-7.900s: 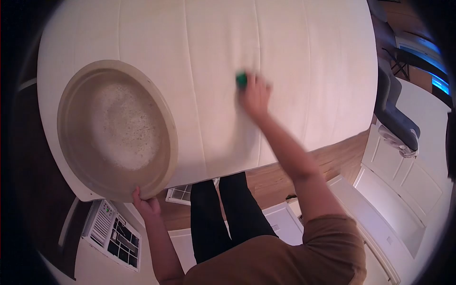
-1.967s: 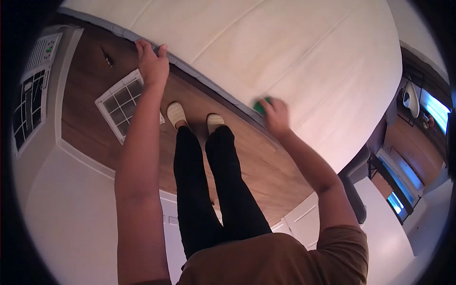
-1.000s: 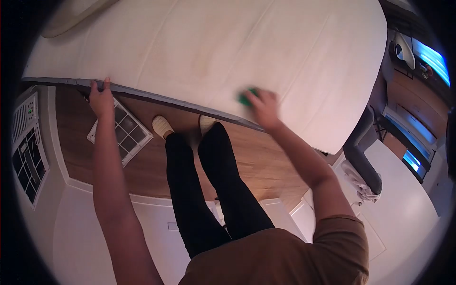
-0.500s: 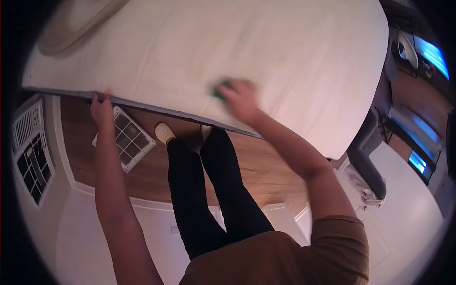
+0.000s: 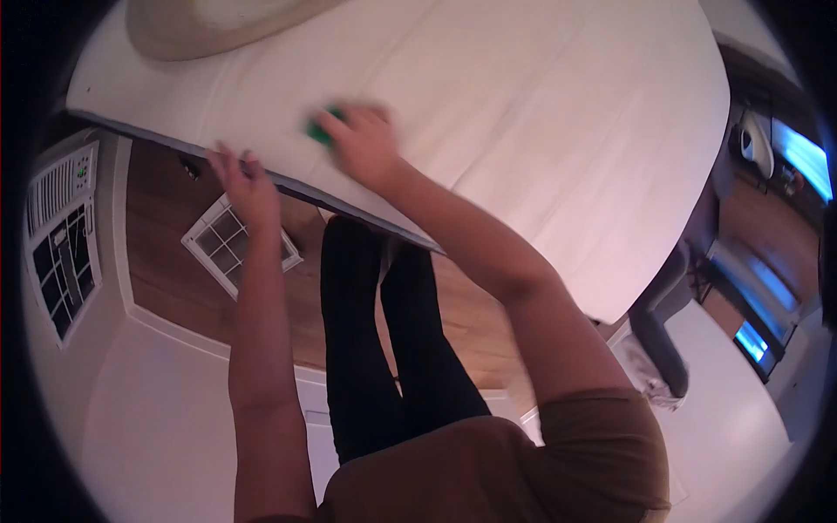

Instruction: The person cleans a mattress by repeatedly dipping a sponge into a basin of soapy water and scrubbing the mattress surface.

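Note:
My right hand (image 5: 366, 144) is closed around a small green pad (image 5: 324, 127) on top of a large cream-white surface (image 5: 488, 113). Motion blurs both hand and pad, so the pad's exact kind does not show. My left hand (image 5: 247, 183) is at the surface's grey front edge (image 5: 349, 207), its fingers apart and touching or very near that edge. Nothing shows in its grasp. A rounded beige rim (image 5: 227, 44) lies on the surface at the upper left.
On the wood floor (image 5: 166, 253) lies a white-framed grid panel (image 5: 228, 248), partly behind my left forearm. A white vented unit (image 5: 65, 235) stands at the left wall. To the right are a grey chair (image 5: 658, 327) and a lit screen (image 5: 802, 161).
The right hand has moved left across the surface with the green pad. My left hand has shifted right along the edge and its fingers have loosened. The whole view has turned slightly.

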{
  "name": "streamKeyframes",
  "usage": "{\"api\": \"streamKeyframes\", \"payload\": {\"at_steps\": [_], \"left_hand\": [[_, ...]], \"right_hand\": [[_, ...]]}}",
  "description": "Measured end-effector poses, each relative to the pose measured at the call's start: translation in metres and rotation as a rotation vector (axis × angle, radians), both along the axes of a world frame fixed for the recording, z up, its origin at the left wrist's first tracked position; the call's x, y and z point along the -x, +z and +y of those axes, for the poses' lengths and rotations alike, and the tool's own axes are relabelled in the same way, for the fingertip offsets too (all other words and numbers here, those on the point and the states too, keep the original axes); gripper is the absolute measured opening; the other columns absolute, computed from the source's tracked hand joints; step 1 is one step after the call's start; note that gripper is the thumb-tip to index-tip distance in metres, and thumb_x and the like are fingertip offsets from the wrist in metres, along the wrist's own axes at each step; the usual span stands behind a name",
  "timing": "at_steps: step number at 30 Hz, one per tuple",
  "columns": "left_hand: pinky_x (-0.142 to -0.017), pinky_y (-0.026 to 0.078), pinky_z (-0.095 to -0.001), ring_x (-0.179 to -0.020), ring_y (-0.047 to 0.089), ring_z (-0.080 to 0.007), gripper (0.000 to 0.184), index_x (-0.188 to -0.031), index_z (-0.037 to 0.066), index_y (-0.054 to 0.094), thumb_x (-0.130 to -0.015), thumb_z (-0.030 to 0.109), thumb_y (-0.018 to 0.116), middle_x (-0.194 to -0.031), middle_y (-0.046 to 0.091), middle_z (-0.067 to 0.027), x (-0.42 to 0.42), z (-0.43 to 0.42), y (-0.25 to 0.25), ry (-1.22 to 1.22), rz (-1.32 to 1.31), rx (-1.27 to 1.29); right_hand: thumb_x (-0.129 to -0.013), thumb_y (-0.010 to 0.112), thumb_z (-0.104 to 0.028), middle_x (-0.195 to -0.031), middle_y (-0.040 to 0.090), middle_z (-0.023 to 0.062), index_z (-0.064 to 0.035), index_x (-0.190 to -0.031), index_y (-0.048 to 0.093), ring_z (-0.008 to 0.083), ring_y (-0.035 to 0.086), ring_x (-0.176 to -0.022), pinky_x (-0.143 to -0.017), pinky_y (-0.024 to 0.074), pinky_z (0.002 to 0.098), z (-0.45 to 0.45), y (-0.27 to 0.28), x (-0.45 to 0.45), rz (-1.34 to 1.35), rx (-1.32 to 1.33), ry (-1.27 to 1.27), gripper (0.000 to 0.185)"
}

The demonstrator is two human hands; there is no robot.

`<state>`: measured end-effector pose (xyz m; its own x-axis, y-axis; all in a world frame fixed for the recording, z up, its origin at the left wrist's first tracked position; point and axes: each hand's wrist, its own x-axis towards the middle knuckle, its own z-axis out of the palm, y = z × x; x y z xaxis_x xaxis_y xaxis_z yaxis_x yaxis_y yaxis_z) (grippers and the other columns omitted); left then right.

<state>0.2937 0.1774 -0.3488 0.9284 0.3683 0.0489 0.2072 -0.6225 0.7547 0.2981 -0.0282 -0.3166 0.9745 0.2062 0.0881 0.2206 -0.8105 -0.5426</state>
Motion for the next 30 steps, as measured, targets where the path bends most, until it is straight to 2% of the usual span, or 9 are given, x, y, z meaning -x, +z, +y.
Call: {"api": "streamKeyframes", "payload": {"at_steps": [2,4,7,12,16,17,20,23,30], "left_hand": [[-0.114,0.018,-0.0435,-0.140,0.022,-0.0359,0.058,-0.142,0.005,0.033,-0.091,0.022,0.056,-0.151,0.024,-0.0174,0.002,-0.005,0.001,-0.277,0.104,-0.256],[-0.112,0.021,-0.0451,-0.139,0.023,-0.0349,0.059,-0.143,0.008,0.032,-0.091,0.022,0.055,-0.152,0.025,-0.0145,-0.001,-0.016,0.012,-0.255,0.162,-0.306],[-0.110,0.026,-0.0464,-0.139,0.025,-0.0329,0.061,-0.145,0.012,0.029,-0.091,0.021,0.055,-0.152,0.026,-0.0106,-0.003,-0.019,0.024,-0.260,0.255,-0.404],[-0.102,0.037,-0.0451,-0.130,0.042,-0.0295,0.062,-0.141,0.011,0.038,-0.081,0.004,0.055,-0.143,0.042,-0.0100,-0.005,0.009,0.007,-0.344,0.129,-0.370],[-0.087,0.048,-0.0398,-0.110,0.058,-0.0271,0.056,-0.131,0.015,0.052,-0.078,-0.003,0.050,-0.130,0.054,-0.0117,-0.011,0.023,0.019,-0.337,-0.019,-0.170],[-0.091,0.045,-0.0388,-0.110,0.059,-0.0248,0.052,-0.130,0.017,0.053,-0.080,0.001,0.053,-0.128,0.057,-0.0098,-0.019,0.015,0.052,-0.215,0.522,-0.172],[-0.096,0.040,-0.0414,-0.117,0.055,-0.0215,0.050,-0.131,0.019,0.053,-0.083,0.006,0.055,-0.131,0.055,-0.0053,-0.021,0.017,0.044,-0.269,0.196,-0.328],[-0.101,0.034,-0.0446,-0.126,0.048,-0.0175,0.050,-0.133,0.022,0.050,-0.084,0.010,0.056,-0.139,0.049,-0.0014,-0.032,0.014,0.027,-0.165,0.079,-0.617],[-0.103,0.031,-0.0451,-0.132,0.040,-0.0183,0.055,-0.138,0.030,0.042,-0.088,0.012,0.054,-0.147,0.038,0.0021,-0.039,0.043,0.012,-0.319,0.223,-0.580]], "right_hand": [[-0.074,0.060,-0.011,-0.103,0.059,0.0072,-0.0198,-0.115,0.056,0.0285,0.058,-0.100,-0.087,0.0379,0.0488,-0.089,0.010,0.110,0.186,0.168,0.046,0.042],[-0.076,0.061,-0.010,-0.108,0.058,0.0065,-0.0210,-0.118,0.057,0.0266,0.055,-0.106,-0.091,0.0364,0.0492,-0.176,0.030,0.218,0.380,0.422,0.039,0.044],[-0.078,0.056,-0.012,-0.109,0.058,0.0073,-0.0205,-0.115,0.059,0.0268,0.056,-0.106,-0.090,0.0382,0.0484,-0.167,0.033,0.202,0.478,0.386,0.064,0.038],[-0.078,0.055,-0.012,-0.105,0.056,0.0097,-0.0170,-0.110,0.053,0.0269,0.057,-0.099,-0.087,0.0387,0.0439,0.074,-0.007,-0.002,-0.050,0.142,0.174,0.033],[-0.077,0.054,-0.010,-0.106,0.056,0.0097,-0.0181,-0.111,0.055,0.0286,0.056,-0.101,-0.087,0.0382,0.0458,0.045,-0.002,0.032,0.069,0.066,0.066,0.035],[-0.078,0.054,-0.010,-0.106,0.057,0.0087,-0.0194,-0.115,0.057,0.0285,0.056,-0.102,-0.088,0.0381,0.0461,0.001,0.001,0.070,0.073,0.125,0.049,0.039],[-0.077,0.057,-0.011,-0.107,0.057,0.0095,-0.0220,-0.115,0.059,0.0274,0.056,-0.101,-0.089,0.0372,0.0463,-0.138,0.019,0.197,0.275,0.427,-0.001,0.040],[-0.076,0.057,-0.011,-0.103,0.057,0.0081,-0.0217,-0.111,0.060,0.0269,0.056,-0.100,-0.088,0.0370,0.0458,-0.144,0.018,0.189,0.264,0.446,0.057,0.036],[-0.077,0.054,-0.007,-0.103,0.058,0.0099,-0.0200,-0.114,0.055,0.0263,0.058,-0.100,-0.088,0.0365,0.0454,0.056,-0.009,0.004,-0.040,0.144,0.137,0.039]]}}
